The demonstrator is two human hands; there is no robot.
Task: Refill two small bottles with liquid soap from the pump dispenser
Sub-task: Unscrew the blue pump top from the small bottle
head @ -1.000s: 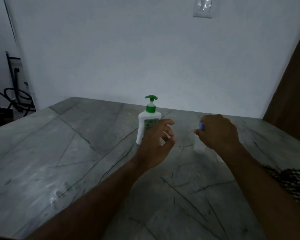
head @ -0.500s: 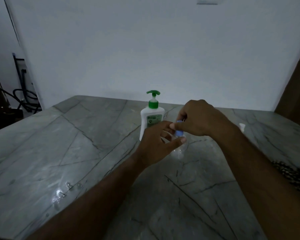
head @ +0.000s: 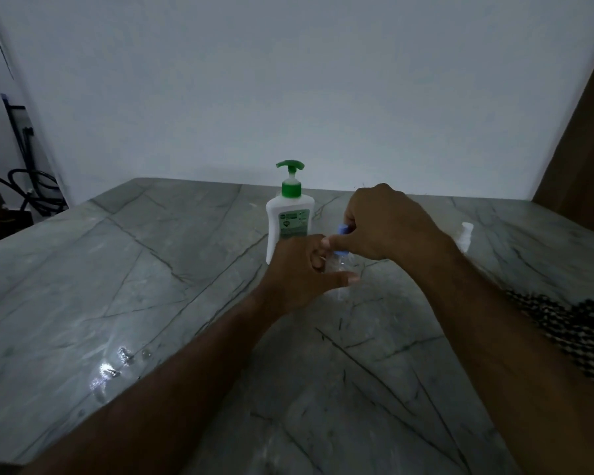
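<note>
A white pump dispenser (head: 289, 214) with a green pump head stands upright near the middle of the grey marble table (head: 124, 275). Just in front and to its right, a small clear bottle (head: 343, 265) with a blue cap (head: 342, 240) is upright. My left hand (head: 300, 272) curls round the bottle's body. My right hand (head: 388, 224) pinches the blue cap from above. Much of the bottle is hidden by my fingers. A second small clear bottle (head: 465, 234) with a white top stands farther right, behind my right forearm.
A white wall runs along the table's back edge. A brown wooden panel (head: 587, 142) rises at the right. Dark cables and a frame (head: 24, 186) sit off the table's left side. Wet drops (head: 117, 365) glisten on the near-left marble.
My right hand has brought the blue-capped bottle left, from the right of the dispenser to my left hand, which now holds its body. The second bottle has come into view.
</note>
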